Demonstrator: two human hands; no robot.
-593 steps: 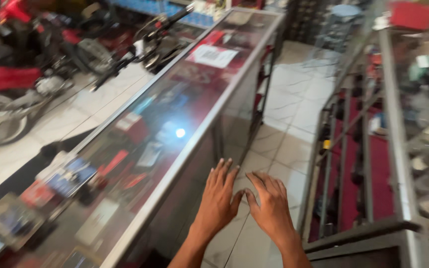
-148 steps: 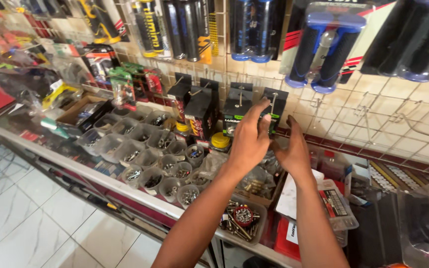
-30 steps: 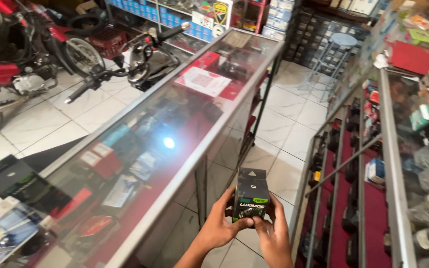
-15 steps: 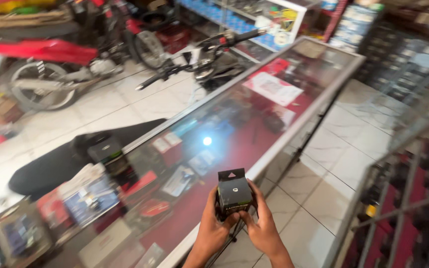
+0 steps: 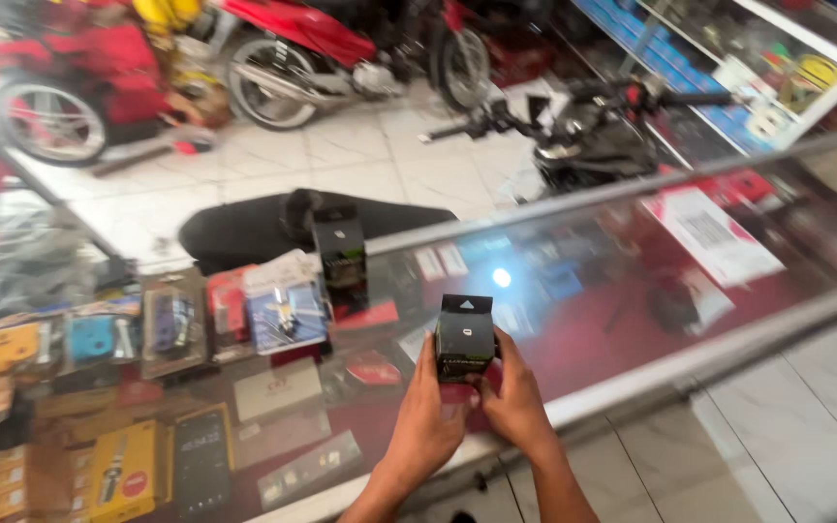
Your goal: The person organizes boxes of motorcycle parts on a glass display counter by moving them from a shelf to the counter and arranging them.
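Fingers [image 5: 435, 373] of both hands grasp a small black box [image 5: 464, 337] upright over the glass counter [image 5: 632, 320]

Glass tabletop [image 5: 632, 291] with packs on top

A tall black box [image 5: 341, 260] stands upright near the far edge, just beside a blister pack [image 5: 286, 308]. A phone [image 5: 202, 457] lies flat next to a yellow pack [image 5: 128, 470] at the near left. A white sheet [image 5: 719, 234] lies well apart to the right.
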